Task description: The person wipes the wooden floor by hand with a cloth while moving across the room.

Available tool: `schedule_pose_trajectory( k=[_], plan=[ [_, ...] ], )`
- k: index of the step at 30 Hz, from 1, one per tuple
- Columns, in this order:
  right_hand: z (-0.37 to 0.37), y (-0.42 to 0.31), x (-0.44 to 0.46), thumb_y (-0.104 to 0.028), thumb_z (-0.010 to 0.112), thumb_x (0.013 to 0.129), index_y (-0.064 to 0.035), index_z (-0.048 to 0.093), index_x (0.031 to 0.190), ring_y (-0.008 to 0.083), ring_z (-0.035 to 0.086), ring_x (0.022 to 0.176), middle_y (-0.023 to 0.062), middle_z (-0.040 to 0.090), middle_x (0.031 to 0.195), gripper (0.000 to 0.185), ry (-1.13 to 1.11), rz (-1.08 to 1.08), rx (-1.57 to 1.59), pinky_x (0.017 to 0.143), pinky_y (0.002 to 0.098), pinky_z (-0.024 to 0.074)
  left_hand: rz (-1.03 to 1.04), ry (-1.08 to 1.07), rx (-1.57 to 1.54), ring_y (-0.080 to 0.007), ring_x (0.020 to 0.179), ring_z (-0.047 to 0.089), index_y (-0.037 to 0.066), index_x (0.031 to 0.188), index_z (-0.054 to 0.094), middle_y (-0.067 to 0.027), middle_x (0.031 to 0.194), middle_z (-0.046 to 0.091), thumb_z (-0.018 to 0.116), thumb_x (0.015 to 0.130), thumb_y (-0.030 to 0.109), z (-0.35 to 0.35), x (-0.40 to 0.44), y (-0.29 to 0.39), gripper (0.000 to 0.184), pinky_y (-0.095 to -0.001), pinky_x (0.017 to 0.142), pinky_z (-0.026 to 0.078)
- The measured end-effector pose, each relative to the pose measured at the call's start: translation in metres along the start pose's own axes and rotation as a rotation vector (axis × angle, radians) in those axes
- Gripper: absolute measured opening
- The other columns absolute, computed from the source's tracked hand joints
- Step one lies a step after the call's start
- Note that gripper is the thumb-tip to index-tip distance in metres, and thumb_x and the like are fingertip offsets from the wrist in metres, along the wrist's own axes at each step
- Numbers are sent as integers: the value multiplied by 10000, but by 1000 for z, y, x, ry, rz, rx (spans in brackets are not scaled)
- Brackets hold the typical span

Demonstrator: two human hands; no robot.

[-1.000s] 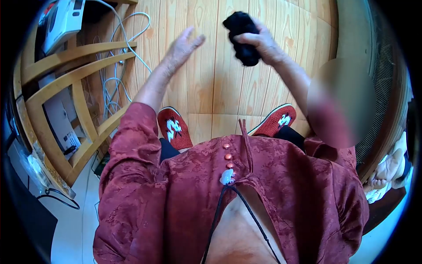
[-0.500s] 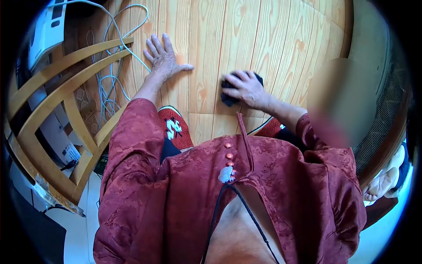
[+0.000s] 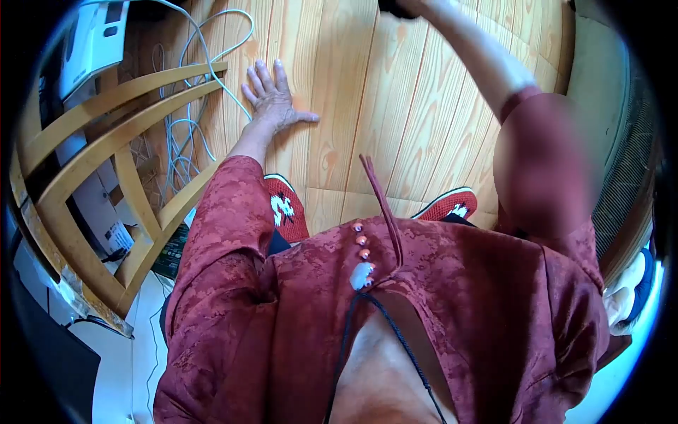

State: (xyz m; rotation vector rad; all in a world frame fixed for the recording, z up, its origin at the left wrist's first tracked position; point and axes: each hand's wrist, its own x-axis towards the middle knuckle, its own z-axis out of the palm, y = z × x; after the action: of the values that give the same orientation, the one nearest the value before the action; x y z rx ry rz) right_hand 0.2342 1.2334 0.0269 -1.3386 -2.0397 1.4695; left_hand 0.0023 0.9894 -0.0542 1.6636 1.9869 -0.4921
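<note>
My left hand (image 3: pixel 274 102) is planted flat on the wood-plank floor (image 3: pixel 339 113), fingers spread and thumb pointing right, holding nothing. Far ahead, at the top edge of the head view, my right hand (image 3: pixel 418 6) is mostly cut off. A dark cloth (image 3: pixel 397 9) shows under it, against the floor. The fingers of that hand lie outside the picture. A knitted red shoe (image 3: pixel 287 212) and another red shoe (image 3: pixel 448 203) rest on the floor below my hands.
A wooden chair (image 3: pixel 116 166) lies close on the left, with a tangle of pale cables (image 3: pixel 185 145) beside it. A white device (image 3: pixel 95 46) stands at the upper left. A dark woven-sided seat (image 3: pixel 625 184) borders the right.
My right hand has slid the dark cloth forward across the floor, from near my feet to the top edge. The left hand stays planted; the view has shifted slightly.
</note>
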Motion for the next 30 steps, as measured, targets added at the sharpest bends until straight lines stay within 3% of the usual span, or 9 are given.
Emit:
schedule_pose_trajectory(
  k=[2, 3, 6, 10, 13, 22, 23, 26, 30],
  plan=[
    [37, 38, -30, -146, 691, 704, -159, 693, 1005, 301, 642, 967, 102, 679, 975, 301, 79, -353, -79, 877, 404, 512, -55, -78, 26, -485, 1402, -238, 53, 1502, -172, -325, 1532, -186, 805, 458, 736, -12, 0, 5, 1584, -669, 1082, -90],
    [47, 28, -51, -108, 680, 677, -145, 669, 1054, 319, 616, 1010, 107, 654, 1040, 379, 166, -789, -157, 890, 408, 506, -60, -87, 27, -486, 1402, -237, 53, 1501, -174, -326, 1532, -188, 806, 457, 734, -11, 1, 6, 1586, -668, 1083, -89],
    [100, 29, -149, -114, 777, 568, -212, 492, 1321, 426, 498, 1182, 215, 443, 1370, 812, -92, -431, -393, 1001, 475, 433, -43, -123, 16, -504, 1395, -232, 35, 1493, -181, -344, 1520, -193, 859, 426, 661, -18, -1, 7, 1617, -672, 1086, -82],
    [153, 52, -205, -239, 728, 642, -245, 594, 1183, 354, 435, 1218, 129, 410, 1406, 557, -92, -631, -740, 925, 516, 412, -7, -191, 23, -528, 1386, -222, 13, 1482, -194, -363, 1508, -199, 916, 391, 557, -25, -3, 3, 1649, -678, 1089, -66],
    [136, 42, -179, -234, 724, 646, -235, 625, 1139, 331, 446, 1207, 101, 452, 1374, 503, -111, -581, -655, 925, 495, 407, 12, -171, 38, -531, 1388, -215, 15, 1477, -207, -366, 1503, -211, 919, 366, 550, -18, -3, 0, 1670, -684, 1085, -61],
    [17, 66, 67, -253, 680, 760, -262, 629, 1188, 339, 555, 1117, 94, 566, 1232, 431, 290, -349, -762, 940, 444, 469, 62, -99, -55, -526, 1386, -235, 59, 1488, -206, -354, 1510, -210, 923, 323, 548, -9, -4, -9, 1695, -675, 1081, -93],
    [-2, 41, 69, -173, 737, 747, -106, 605, 1211, 291, 619, 1032, 143, 597, 1194, 487, 279, -277, -631, 867, 393, 521, 66, -90, -58, -525, 1386, -236, 61, 1488, -207, -352, 1511, -210, 922, 325, 548, -9, -3, -8, 1694, -674, 1082, -91],
    [-23, 40, 79, -189, 741, 743, -162, 629, 1212, 319, 549, 1173, 136, 548, 1300, 483, 418, -46, -145, 977, 402, 476, 63, -90, -65, -527, 1382, -242, 66, 1489, -211, -347, 1512, -214, 918, 337, 554, -8, -3, -9, 1685, -685, 1073, -96],
    [28, 47, 32, -85, 686, 640, -126, 631, 1165, 339, 573, 1118, 150, 601, 1212, 530, 231, -669, -225, 985, 408, 467, 27, -126, -40, -521, 1379, -255, 70, 1488, -217, -340, 1513, -224, 919, 340, 556, -13, -4, -5, 1687, -691, 1067, -97]
  ],
)
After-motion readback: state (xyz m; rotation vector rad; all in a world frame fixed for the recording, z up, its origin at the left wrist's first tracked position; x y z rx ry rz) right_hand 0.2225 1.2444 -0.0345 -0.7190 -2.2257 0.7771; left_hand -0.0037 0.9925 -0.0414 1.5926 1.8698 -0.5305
